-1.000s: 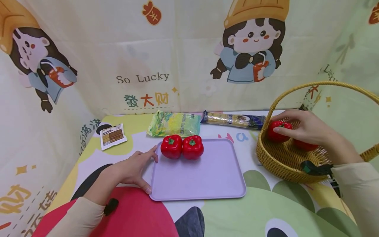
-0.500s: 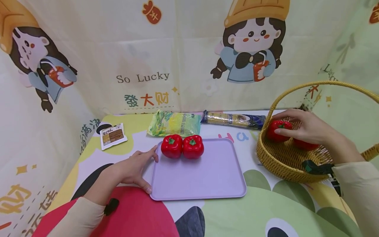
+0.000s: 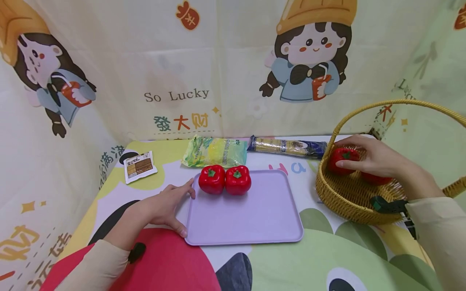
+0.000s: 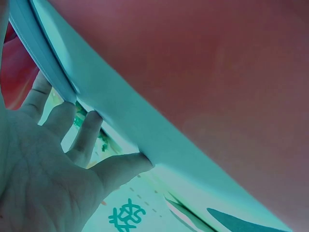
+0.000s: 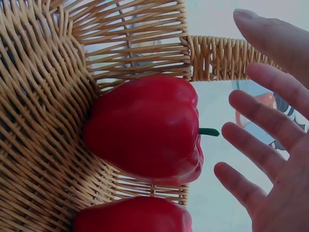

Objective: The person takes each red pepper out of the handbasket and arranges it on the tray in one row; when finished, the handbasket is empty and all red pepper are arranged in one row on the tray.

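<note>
Two red bell peppers, one on the left [image 3: 211, 179] and one on the right [image 3: 238, 180], sit side by side at the back left of a lilac tray [image 3: 244, 222]. My left hand [image 3: 164, 208] rests at the tray's left edge, its thumb and fingers spread and touching the rim. Over a wicker basket [image 3: 336, 202] hovers my right hand [image 3: 378, 157]. Its fingers are spread around the stem end of a red bell pepper [image 5: 145, 130]; the right wrist view shows a gap between fingertips and pepper. Another bell pepper [image 5: 135, 215] lies beside it in the basket, partly hidden by the hand in the head view.
Behind the tray lies a green-yellow packet [image 3: 214, 151]. A long pack of noodles [image 3: 287, 146] lies between it and the basket, against the back curtain. At the far left is a small brown-and-white sachet [image 3: 140, 167]. The basket's tall handle [image 3: 400, 102] arches over the right hand.
Almost nothing differs. The right hand stays over the basket with only a slight shift, and the left hand keeps its place at the tray's edge.
</note>
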### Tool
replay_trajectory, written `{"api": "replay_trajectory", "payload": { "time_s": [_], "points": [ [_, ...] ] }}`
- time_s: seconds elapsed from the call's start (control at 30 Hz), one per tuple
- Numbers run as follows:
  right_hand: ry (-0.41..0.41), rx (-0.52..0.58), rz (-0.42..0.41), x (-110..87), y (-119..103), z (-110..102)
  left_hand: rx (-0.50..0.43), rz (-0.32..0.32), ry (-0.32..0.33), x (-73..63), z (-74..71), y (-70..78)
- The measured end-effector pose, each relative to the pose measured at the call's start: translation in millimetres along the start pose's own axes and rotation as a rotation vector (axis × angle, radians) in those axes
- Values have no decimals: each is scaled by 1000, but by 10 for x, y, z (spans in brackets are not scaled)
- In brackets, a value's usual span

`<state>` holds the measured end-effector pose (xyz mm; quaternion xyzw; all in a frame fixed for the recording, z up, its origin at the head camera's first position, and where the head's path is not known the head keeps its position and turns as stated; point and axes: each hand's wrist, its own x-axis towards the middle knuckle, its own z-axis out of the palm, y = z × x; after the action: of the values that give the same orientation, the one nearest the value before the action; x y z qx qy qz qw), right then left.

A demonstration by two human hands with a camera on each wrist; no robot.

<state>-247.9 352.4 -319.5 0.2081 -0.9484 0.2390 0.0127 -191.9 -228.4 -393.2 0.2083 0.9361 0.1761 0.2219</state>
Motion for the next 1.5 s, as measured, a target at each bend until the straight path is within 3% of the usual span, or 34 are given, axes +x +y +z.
{"api": "replay_trajectory", "payload": {
  "time_s": [0.47,0.8,1.5],
  "points": [
    [-50,-26,33,-16,-5,36,8,-7,-3,9,11,-1],
    [-13,-62,17,-43,29,29,22,9,9,32,0,1],
    [-106,-42,16,3,92,72,20,-4,3,28,8,-12]
  ]
}}
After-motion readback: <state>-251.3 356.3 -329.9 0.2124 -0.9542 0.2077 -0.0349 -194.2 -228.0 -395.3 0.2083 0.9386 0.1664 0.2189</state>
